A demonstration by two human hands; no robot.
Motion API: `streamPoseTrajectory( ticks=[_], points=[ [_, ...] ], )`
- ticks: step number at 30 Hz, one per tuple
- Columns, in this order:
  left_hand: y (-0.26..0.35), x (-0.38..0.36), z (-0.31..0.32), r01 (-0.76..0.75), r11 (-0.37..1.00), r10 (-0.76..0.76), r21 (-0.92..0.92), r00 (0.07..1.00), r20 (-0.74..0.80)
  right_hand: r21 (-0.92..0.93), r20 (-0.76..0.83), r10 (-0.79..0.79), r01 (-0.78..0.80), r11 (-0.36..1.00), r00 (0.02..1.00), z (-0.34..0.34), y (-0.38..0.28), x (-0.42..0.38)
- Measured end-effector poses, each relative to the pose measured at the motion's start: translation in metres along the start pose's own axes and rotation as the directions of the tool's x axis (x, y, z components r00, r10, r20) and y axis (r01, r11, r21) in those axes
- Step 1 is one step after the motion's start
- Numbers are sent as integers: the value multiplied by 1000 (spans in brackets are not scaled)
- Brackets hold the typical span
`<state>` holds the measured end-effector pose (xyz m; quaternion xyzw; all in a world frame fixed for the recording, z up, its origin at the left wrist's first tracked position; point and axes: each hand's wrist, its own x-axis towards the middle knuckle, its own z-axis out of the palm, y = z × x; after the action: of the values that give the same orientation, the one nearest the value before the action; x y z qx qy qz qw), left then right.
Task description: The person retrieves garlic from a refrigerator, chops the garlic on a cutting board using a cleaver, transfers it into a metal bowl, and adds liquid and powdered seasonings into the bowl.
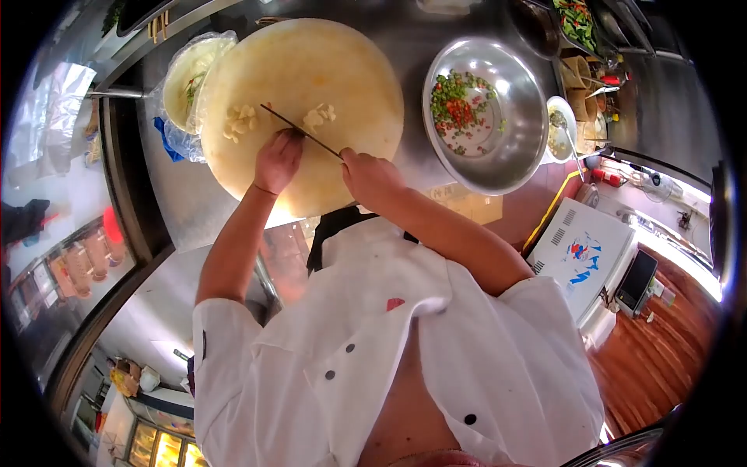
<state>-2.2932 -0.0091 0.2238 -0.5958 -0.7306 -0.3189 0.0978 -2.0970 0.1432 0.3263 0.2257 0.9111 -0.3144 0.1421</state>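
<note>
My right hand (371, 179) is closed around the handle of a knife (307, 134), whose thin dark blade slants up and left over a big round cutting board (342, 66). Right beside the blade, my left hand (278, 161) rests on the board with its fingers curled together. What those fingers pinch, if anything, is hidden. One small pile of pale, garlic-like pieces (240, 122) lies left of the blade. Another pale pile (319, 117) is on the blade's far side, to the right.
A steel bowl (521, 117) holding chopped green and red pieces stands right of the board. Beyond it are a small white bowl (558, 144) with a spoon and a tray of cut vegetables (576, 23). A plastic-lined bowl (183, 93) touches the board's left side.
</note>
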Motion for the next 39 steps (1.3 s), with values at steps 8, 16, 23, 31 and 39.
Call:
streamPoseTrajectory(
  ticks=[8, 16, 23, 31, 39],
  points=[
    [-1, -1, 1, -20, 1000, 20, 18, 1000, 16, 37, -81, -13, 16, 999, 997, -18, -5, -17],
    [-6, 3, -10, 123, 991, -121, 50, 992, -45, 61, -59, 3, 0, 998, 998, -33, -1, -22],
    [-42, 7, -51, 249, 929, -247, 272, 968, -42, 148, 45, 26, -33, 988, 999, -12, 2, -23],
    [-7, 10, -31, 213, 974, -213, 76, 977, -11, 204, -81, 68, -50, 978, 994, -15, 40, -15],
    [18, -3, -8, 115, 993, -115, -37, 993, -16, 79, -39, 125, -122, 989, 991, -34, 24, -18]
  ],
)
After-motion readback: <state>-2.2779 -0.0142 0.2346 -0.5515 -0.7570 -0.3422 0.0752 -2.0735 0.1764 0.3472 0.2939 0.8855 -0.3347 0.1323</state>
